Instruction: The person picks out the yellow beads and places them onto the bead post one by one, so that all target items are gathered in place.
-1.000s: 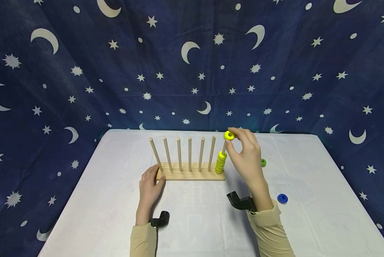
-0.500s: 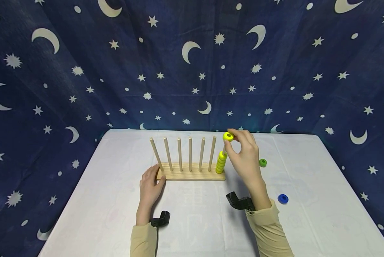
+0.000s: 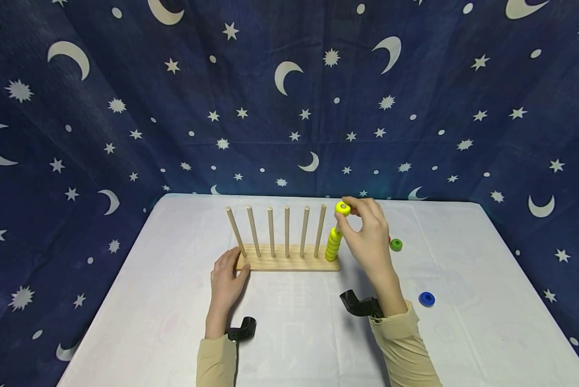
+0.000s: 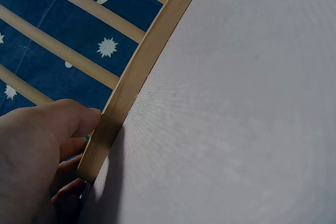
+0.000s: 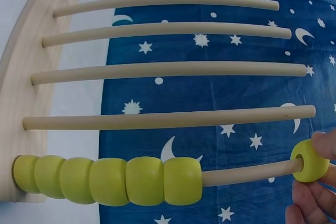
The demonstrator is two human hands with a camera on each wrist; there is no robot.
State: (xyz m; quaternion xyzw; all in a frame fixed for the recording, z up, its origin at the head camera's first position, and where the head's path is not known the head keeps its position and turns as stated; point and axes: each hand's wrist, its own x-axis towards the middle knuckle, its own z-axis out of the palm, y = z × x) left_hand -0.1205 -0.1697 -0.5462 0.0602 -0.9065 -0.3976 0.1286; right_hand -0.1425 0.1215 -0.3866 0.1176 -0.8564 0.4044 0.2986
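Note:
My right hand pinches a yellow bead between thumb and fingers at the top of the rightmost peg. In the right wrist view the peg's tip enters the bead's hole. Below it on the same peg sits a stack of several yellow beads. The pegs rise from a long wooden base. At the base's left end my left hand grips it, thumb on the front edge and fingers curled behind the end.
Several bare pegs stand left of the bead stack. Right of my right hand, on the white table, lie a green bead, a partly hidden red one and a blue one. A starry cloth hangs behind.
My right hand has lowered slightly and shifted left, bringing the yellow bead onto the peg's tip. The red bead has come partly into view. My left hand stays put.

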